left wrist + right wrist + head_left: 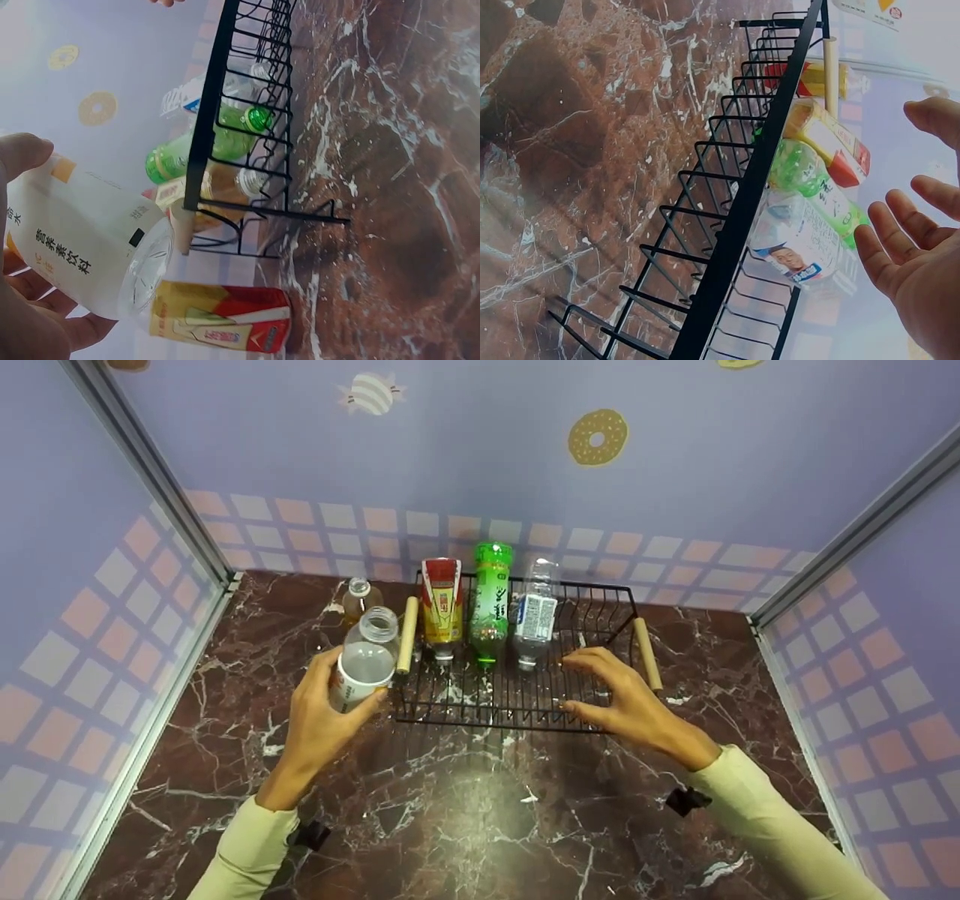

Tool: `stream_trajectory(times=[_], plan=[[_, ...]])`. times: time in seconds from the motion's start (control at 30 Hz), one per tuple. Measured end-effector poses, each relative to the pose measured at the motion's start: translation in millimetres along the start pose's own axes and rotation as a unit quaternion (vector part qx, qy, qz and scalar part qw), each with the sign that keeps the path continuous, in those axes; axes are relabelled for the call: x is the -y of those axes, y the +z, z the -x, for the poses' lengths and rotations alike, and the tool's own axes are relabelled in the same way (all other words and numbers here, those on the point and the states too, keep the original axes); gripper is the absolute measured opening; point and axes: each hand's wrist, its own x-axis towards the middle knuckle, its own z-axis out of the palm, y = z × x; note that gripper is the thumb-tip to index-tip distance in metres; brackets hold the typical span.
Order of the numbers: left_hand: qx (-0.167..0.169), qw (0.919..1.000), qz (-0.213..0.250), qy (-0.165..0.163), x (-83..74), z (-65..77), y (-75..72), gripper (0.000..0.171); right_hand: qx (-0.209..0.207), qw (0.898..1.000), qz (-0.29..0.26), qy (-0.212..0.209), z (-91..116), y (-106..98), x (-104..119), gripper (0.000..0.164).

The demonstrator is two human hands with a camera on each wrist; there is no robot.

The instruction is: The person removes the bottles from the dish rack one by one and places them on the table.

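Observation:
My left hand (322, 712) grips a clear wide-mouthed plastic bottle (367, 660) with a white label, its capless mouth upward. It is held off the table at the left of a black wire rack (495, 716). Within the rack three bottles lean with their necks down: one red and yellow (442, 604), one green (491, 600), one clear with a white label (535, 619). My right hand (626, 701) hovers over the rack's right part, fingers spread and holding nothing; in the right wrist view the hand (922, 247) is apart from the clear bottle (799, 240).
Another bottle with a red and yellow label (221, 316) stands on the table left of the rack, partly hidden in the head view. Wooden handles (648, 654) top the rack's two ends. Patterned panels (480, 450) enclose the dark marbled table (480, 810) at back and sides.

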Motion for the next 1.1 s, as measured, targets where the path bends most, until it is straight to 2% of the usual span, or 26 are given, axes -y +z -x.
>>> stream_trajectory(times=[0.47,0.8,0.97,1.1], plan=[[-0.065,0.9964,0.006,-0.053,32.0,14.6,-10.6,0.074,0.002,1.0,-0.012,0.028,-1,1,-7,0.065],[-0.08,0.9904,0.022,-0.11,57.4,18.2,-10.4,0.072,-0.006,0.999,-0.018,0.035,-2,4,-12,0.065],[-0.087,0.9832,0.046,-0.154,75.2,19.6,-6.3,0.073,-0.006,0.999,-0.017,0.035,-3,7,-15,0.063],[-0.091,0.9789,0.051,-0.176,87.5,15.7,-1.4,0.073,-0.007,0.999,-0.013,0.036,-3,8,-16,0.063]])
